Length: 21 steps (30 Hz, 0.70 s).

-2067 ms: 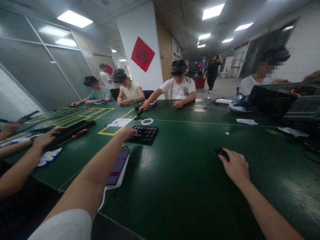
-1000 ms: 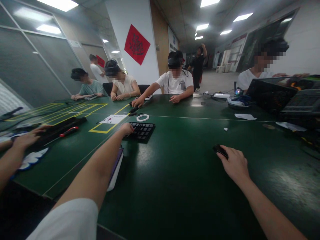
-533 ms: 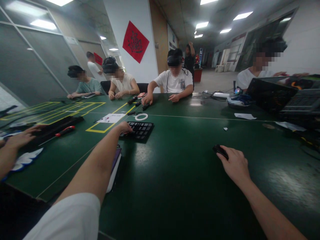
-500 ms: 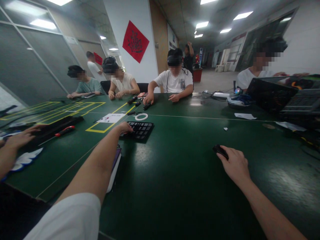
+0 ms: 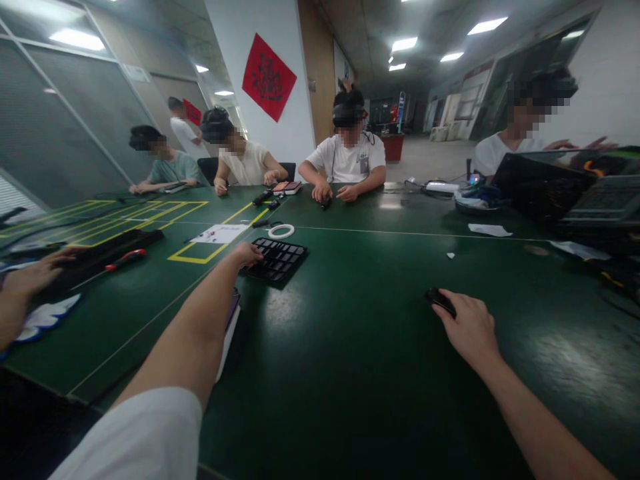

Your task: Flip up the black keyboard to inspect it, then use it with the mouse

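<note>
My left hand reaches out to a flat black tray divided into several small compartments. Its fingers are closed at the tray's left edge, and they seem to grip it; the fingertips are partly hidden. On the right, my right hand is wrapped round a small dark oblong object held low over the green table. The object's front end sticks out past the thumb, the rest is covered by the palm. Beneath my left forearm lies a book-like thing with a purple top and white side.
Behind the tray are a white ring and a white sheet. At the left, another person's hand rests by a long black case, near a red-handled screwdriver. Several people sit across the table. A dark open case stands at the right.
The tray has turned slightly under my left hand. My right hand keeps its place. Across the table, a co-worker's hand has slid a dark object to the right.
</note>
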{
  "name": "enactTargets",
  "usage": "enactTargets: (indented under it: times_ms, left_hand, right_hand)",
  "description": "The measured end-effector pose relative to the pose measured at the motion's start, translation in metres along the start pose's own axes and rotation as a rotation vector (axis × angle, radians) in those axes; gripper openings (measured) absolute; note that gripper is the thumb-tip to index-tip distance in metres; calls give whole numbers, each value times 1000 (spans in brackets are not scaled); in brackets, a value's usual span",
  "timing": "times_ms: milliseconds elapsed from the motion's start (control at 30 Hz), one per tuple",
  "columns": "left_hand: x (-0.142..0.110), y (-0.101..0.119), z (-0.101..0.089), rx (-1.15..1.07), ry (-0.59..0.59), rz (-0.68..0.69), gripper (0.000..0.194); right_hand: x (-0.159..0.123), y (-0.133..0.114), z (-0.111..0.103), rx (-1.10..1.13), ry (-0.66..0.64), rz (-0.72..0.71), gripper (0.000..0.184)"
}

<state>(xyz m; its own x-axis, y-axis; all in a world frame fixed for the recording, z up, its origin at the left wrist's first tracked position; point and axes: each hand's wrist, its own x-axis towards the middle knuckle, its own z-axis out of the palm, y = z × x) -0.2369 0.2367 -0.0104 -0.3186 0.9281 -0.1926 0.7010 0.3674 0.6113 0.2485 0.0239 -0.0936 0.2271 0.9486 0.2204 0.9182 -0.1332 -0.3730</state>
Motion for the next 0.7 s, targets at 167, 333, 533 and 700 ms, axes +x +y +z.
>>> enactTargets:
  times_ms: [167, 333, 533, 700]
  left_hand:
    - [-2, 3, -1, 161, 34, 28, 13]
    - [-5, 3, -4, 222, 40, 30, 10]
    - [-2, 3, -6, 210, 40, 25, 12]
    - [-3, -4, -11, 155, 37, 44, 14]
  right_hand:
    - [0, -1, -1, 7, -15, 11, 49]
    - [0, -3, -1, 8, 2, 10, 48]
    - [-1, -2, 0, 2, -12, 2, 49]
    - [-1, -4, -2, -4, -29, 17, 48]
